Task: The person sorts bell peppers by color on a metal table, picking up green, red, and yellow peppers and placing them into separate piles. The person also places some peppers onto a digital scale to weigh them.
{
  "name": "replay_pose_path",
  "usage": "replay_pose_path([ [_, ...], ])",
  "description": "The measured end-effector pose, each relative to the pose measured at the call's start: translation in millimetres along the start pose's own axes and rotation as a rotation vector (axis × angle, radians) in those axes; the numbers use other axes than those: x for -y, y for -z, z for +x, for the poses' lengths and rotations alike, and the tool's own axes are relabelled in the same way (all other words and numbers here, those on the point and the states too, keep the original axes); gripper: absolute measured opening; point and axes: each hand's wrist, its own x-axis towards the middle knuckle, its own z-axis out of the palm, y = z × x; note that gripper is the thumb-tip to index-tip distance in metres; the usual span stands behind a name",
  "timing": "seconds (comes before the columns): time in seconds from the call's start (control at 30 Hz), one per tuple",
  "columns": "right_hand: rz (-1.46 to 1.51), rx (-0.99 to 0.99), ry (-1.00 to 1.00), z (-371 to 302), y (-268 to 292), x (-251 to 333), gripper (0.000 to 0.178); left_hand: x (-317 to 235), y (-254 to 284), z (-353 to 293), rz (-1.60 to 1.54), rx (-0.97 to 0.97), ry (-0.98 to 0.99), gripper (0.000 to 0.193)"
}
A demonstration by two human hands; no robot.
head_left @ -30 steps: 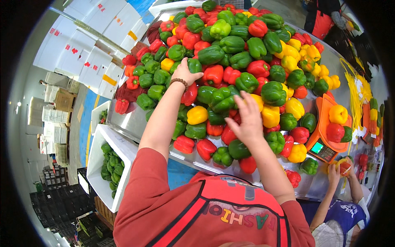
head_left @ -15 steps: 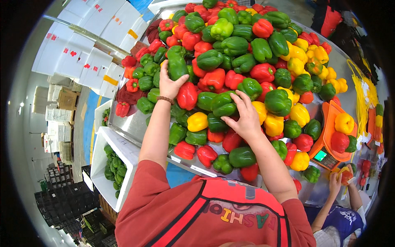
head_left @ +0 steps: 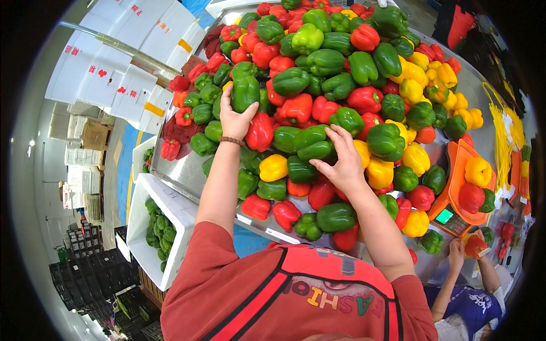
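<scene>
My left hand (head_left: 235, 120) is closed round a green bell pepper (head_left: 245, 95), the thumb along its right side and the fingers at its left. A red bell pepper (head_left: 260, 132) lies just right of that wrist. My right hand (head_left: 348, 162) has its fingers spread and curved at the right end of another green bell pepper (head_left: 314, 143). Whether it presses on that pepper I cannot tell. Under both hands spreads a heap of red, green and yellow bell peppers on a metal table (head_left: 190, 170).
At the right, an orange scale (head_left: 452, 196) carries peppers. Near it a co-worker's hands (head_left: 458, 253) hold a red pepper (head_left: 475, 246). A white foam box (head_left: 177, 227) of green peppers stands at left, below stacked white boxes (head_left: 108, 79). Yellow ties (head_left: 500, 131) hang at the right edge.
My right hand has drawn slightly right from the green pepper's end. My left hand keeps its grip. At the far edge, a green pepper has shifted upward. The co-worker's red pepper has moved.
</scene>
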Motion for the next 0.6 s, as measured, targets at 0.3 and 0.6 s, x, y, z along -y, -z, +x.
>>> replay_pose_path([
  [0.3,0.029,-0.152,-0.009,5.6,-4.4,-4.4,0.067,-72.7,6.2,-48.7,-0.442,0.136,-0.059,0.075],
  [0.6,0.158,-0.174,-0.036,-19.1,8.3,25.1,0.056,-85.7,-3.5,-92.5,-0.718,0.245,0.086,0.073],
])
